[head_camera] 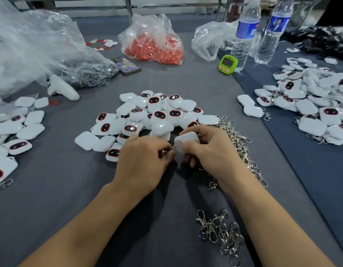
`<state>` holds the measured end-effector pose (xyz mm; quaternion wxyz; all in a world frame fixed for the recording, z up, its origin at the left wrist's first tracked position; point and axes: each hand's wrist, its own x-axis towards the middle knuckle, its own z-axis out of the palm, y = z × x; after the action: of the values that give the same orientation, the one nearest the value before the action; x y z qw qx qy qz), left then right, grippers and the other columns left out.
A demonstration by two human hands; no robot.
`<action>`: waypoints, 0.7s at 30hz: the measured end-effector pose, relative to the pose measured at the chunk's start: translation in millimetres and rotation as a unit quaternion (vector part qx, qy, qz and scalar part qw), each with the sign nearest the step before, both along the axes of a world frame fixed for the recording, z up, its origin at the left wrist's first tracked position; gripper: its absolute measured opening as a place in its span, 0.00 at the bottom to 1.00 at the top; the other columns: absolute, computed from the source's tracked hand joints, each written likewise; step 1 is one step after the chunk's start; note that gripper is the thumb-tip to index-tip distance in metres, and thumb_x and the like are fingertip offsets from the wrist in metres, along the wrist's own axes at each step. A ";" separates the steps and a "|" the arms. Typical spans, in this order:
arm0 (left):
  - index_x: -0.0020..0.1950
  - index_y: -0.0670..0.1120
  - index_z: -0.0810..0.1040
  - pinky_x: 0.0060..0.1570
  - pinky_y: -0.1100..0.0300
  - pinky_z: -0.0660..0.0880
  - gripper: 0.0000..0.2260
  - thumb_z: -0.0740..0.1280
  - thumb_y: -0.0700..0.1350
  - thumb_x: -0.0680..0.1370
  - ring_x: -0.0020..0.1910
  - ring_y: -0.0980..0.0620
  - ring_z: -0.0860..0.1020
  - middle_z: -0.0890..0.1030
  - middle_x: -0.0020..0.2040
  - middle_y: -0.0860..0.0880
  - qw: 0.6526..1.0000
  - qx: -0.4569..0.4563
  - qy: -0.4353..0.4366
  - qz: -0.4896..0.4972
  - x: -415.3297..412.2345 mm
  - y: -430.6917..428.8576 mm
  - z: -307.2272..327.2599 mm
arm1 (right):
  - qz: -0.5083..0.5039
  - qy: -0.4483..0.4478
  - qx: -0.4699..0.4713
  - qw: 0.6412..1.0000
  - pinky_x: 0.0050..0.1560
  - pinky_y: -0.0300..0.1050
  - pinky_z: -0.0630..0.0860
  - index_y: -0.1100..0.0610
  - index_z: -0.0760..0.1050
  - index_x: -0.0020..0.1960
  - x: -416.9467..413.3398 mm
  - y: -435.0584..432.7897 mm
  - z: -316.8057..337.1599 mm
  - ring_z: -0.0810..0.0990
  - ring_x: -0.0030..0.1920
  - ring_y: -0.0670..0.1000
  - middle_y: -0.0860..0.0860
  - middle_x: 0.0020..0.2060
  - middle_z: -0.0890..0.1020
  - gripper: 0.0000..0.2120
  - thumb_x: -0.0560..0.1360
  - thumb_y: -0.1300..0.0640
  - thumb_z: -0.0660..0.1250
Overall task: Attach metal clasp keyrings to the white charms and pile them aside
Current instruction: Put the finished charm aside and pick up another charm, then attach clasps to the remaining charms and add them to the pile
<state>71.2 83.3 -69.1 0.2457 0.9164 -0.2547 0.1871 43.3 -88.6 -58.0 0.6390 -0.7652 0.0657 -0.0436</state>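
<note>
Head — right hand grips white charm, left hand pinches keyring.

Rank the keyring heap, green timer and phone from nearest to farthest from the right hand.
1. The keyring heap: right beside the right hand, on its right.
2. The green timer: far ahead, slightly right.
3. The phone: far ahead, well left.

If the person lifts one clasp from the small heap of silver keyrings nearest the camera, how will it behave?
The small heap of silver metal clasp keyrings looks tangled, rings overlapping hooks, so several would probably lift together. Each piece looks rigid but jointed, likely to swing. Pushed across the grey cloth, it should drag rather than roll.
</note>
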 end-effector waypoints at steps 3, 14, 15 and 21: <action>0.47 0.55 0.87 0.43 0.57 0.68 0.06 0.78 0.52 0.71 0.34 0.54 0.75 0.80 0.33 0.57 0.996 -0.076 0.049 0.023 0.4 -1.4 -0.2 | 0.017 0.028 0.053 0.998 0.27 0.40 0.72 0.58 0.82 0.48 0.4 -17.1 8.7 0.76 0.27 0.50 0.55 0.32 0.84 0.13 0.75 0.73 0.65; 0.62 0.47 0.84 0.62 0.56 0.70 0.18 0.77 0.41 0.72 0.54 0.48 0.78 0.84 0.53 0.50 0.996 -0.052 0.007 0.072 0.9 -3.5 -2.1 | -0.168 -0.045 0.106 0.979 0.47 0.37 0.79 0.54 0.83 0.55 4.6 -41.8 10.4 0.84 0.42 0.46 0.50 0.48 0.88 0.15 0.72 0.68 0.74; 0.67 0.47 0.80 0.67 0.56 0.67 0.22 0.76 0.42 0.73 0.61 0.48 0.76 0.81 0.61 0.49 0.996 -0.033 0.018 0.078 1.9 -3.7 -3.0 | -0.177 -0.049 -0.037 0.982 0.50 0.36 0.77 0.51 0.83 0.56 6.3 -35.9 6.3 0.83 0.45 0.45 0.46 0.50 0.87 0.15 0.73 0.65 0.73; 0.79 0.52 0.64 0.79 0.54 0.55 0.27 0.66 0.50 0.81 0.78 0.52 0.61 0.65 0.79 0.52 0.995 0.059 0.076 0.034 5.1 -1.9 -6.0 | -0.010 -0.062 -0.431 0.900 0.72 0.48 0.64 0.53 0.70 0.74 11.9 -16.6 -11.9 0.66 0.70 0.53 0.47 0.67 0.73 0.28 0.75 0.58 0.69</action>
<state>76.3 81.4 -75.1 0.2029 0.9490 -0.2147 0.1101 55.2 -105.1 -69.9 0.2488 -0.9609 0.0087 -0.1213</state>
